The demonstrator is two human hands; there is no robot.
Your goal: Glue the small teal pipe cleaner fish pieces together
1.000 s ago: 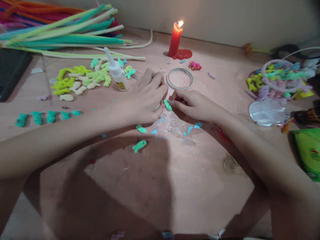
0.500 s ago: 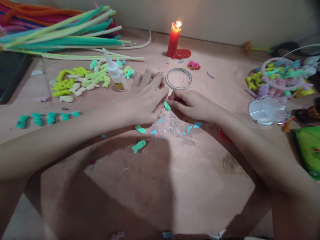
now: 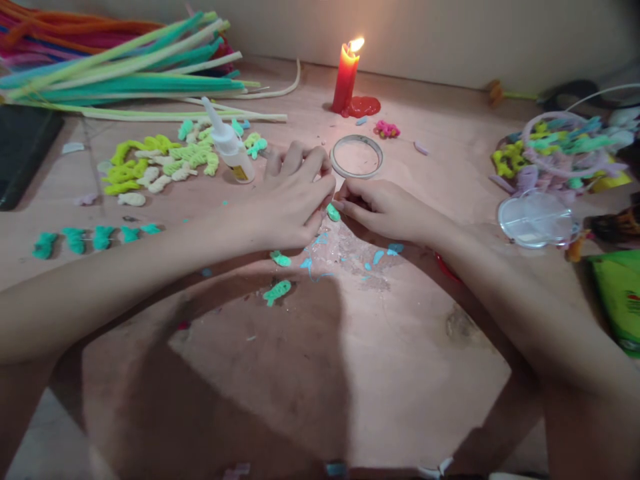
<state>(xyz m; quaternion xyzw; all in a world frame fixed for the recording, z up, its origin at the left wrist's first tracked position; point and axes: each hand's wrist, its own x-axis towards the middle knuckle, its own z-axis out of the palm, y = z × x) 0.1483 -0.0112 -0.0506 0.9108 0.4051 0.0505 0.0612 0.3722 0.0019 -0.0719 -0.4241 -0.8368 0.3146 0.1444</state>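
My left hand (image 3: 296, 200) rests palm down on the table with its fingers bent. Its thumb and index fingertips meet close to my right hand, and what they hold, if anything, is hidden. My right hand (image 3: 377, 208) is closed in a pinch at a small green fuzzy piece (image 3: 333, 213), which shows just below the fingertips. Two more green fish-shaped pieces, one (image 3: 281, 259) by my left wrist and another (image 3: 277, 293) nearer me, lie on the table. A white glue bottle (image 3: 233, 150) stands upright behind my left hand. Beyond my fingertips lies a grey ring (image 3: 357, 157).
A lit red candle (image 3: 346, 79) stands at the back beside melted wax. Fuzzy stems (image 3: 130, 67) are heaped at the left, above yellow and white pieces (image 3: 137, 163). Teal pieces (image 3: 103, 237) form a row. A clear round lid (image 3: 536, 220) and a green packet (image 3: 617, 297) are at right.
Both hands stay almost still, fingertips together at the green piece. The view has shifted very slightly, and the candle flame leans more to the right.
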